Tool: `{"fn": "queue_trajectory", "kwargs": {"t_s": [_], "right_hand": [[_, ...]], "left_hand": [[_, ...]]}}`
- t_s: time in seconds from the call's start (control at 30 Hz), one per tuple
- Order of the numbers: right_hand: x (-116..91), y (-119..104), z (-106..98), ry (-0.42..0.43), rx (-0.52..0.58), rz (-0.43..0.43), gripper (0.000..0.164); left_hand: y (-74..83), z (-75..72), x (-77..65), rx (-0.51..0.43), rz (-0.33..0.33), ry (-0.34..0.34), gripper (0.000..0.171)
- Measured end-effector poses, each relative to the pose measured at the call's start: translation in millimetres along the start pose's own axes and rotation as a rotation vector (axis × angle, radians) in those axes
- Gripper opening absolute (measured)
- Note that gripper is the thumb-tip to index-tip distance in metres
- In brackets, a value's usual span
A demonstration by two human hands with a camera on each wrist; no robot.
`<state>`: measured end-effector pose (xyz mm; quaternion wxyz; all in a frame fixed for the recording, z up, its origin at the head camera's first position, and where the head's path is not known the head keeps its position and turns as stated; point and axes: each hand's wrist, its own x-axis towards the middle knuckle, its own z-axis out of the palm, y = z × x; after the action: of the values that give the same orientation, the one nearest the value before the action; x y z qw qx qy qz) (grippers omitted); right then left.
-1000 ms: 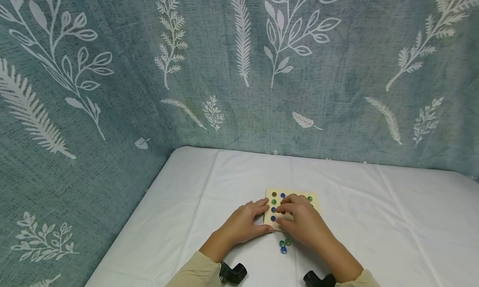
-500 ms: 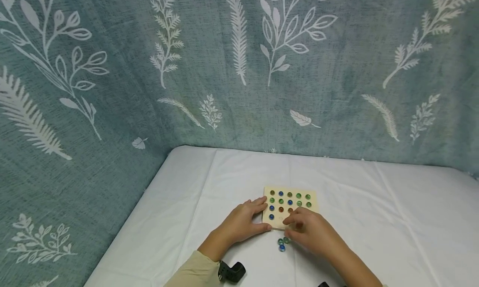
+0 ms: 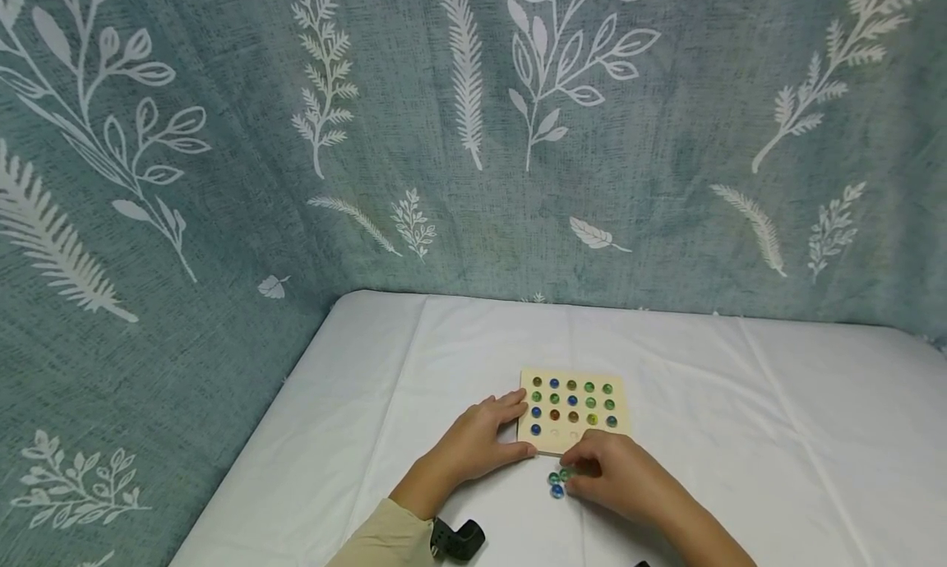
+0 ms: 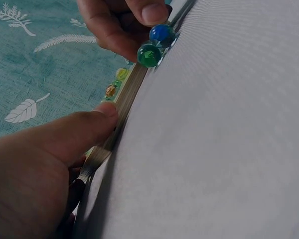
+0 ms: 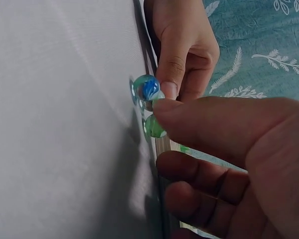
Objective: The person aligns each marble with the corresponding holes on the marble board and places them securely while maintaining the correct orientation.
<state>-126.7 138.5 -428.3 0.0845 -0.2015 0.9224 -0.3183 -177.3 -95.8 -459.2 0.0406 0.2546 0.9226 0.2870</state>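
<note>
Glass marbles sit in rows on a pale wooden board (image 3: 546,444); bare hollows show in its front row. My left hand (image 3: 477,445) holds the board's near-left corner, thumb (image 4: 105,110) against the front edge and fingers along the left side. Just in front of the board, three loose marbles lie close together on the cloth: a blue marble (image 3: 557,491), a green marble (image 3: 553,477) and another green marble (image 3: 565,474). My right hand (image 3: 617,478) is at this group, its thumb (image 5: 168,110) and index finger parted around the right-hand green marble. Whether they touch it is unclear.
A white cloth (image 3: 414,370) covers the table, with faint creases. Teal curtains (image 3: 414,123) with white leaf prints stand behind and at the left. A black wrist device (image 3: 459,541) sits on the left forearm.
My right hand has drawn back from over the board to the loose marbles, uncovering the right-hand rows and bare front hollows. The left hand has stayed at the board's corner.
</note>
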Motion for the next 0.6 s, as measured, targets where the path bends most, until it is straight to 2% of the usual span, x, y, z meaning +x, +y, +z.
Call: {"fn": "queue_trajectory", "kwargs": {"t_s": [0.37, 0.6], "right_hand": [[-1.1, -0.5, 3.4, -0.024, -0.024, -0.019, 0.014], [-2.2, -1.6, 5.1, -0.036, -0.038, 0.010, 0.014]], "left_hand": [[-0.6, -0.2, -0.6, -0.003, 0.010, 0.005, 0.066], [-0.1, -0.3, -0.9, 0.000, 0.004, 0.004, 0.066]]}}
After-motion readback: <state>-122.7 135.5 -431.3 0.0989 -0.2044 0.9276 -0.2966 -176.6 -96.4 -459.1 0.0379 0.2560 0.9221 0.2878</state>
